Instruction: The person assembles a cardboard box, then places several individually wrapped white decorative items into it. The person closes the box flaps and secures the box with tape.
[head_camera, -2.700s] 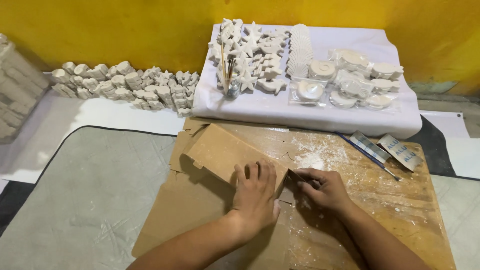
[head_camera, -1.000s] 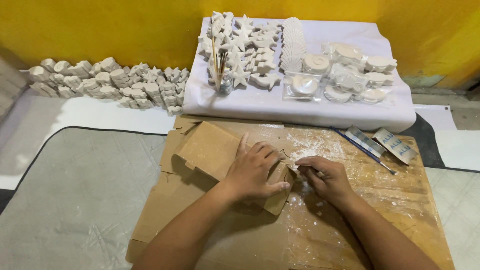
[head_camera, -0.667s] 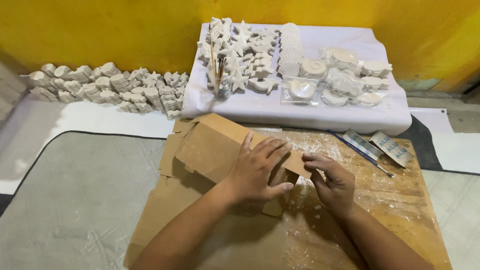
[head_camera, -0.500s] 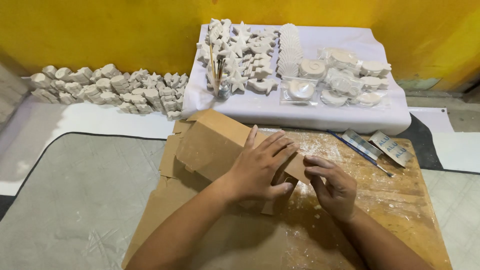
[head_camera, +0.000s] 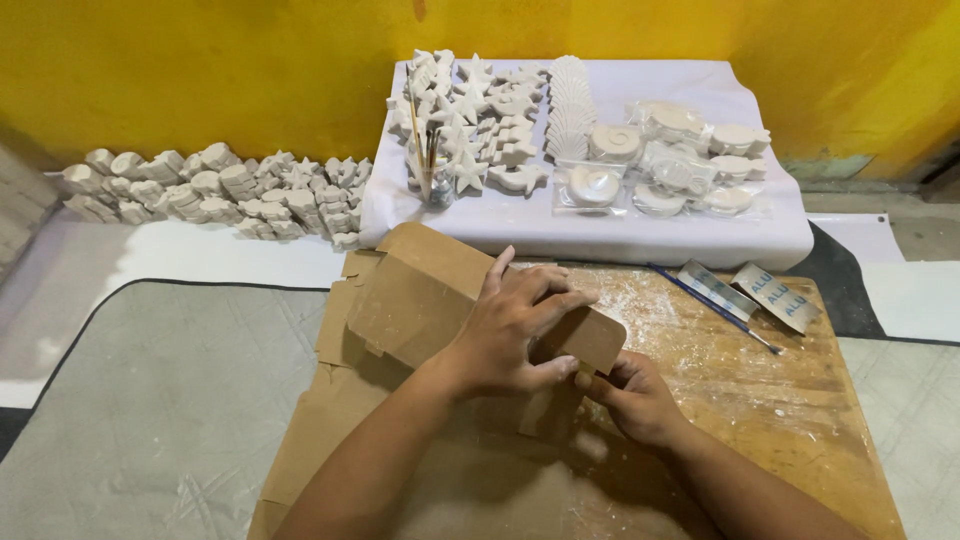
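A flat piece of brown cardboard (head_camera: 430, 290) is held over the wooden board (head_camera: 760, 400), raised at its right end. The left hand (head_camera: 510, 330) is laid on top of it, with fingers spread and the thumb closed under its edge. The right hand (head_camera: 635, 395) is placed below that end and grips the edge from underneath. A thin brush (head_camera: 715, 308) is seen on the board, beside two small packets (head_camera: 755, 292). White plaster figures (head_camera: 480, 110) are arranged on a white cloth (head_camera: 560, 225) behind.
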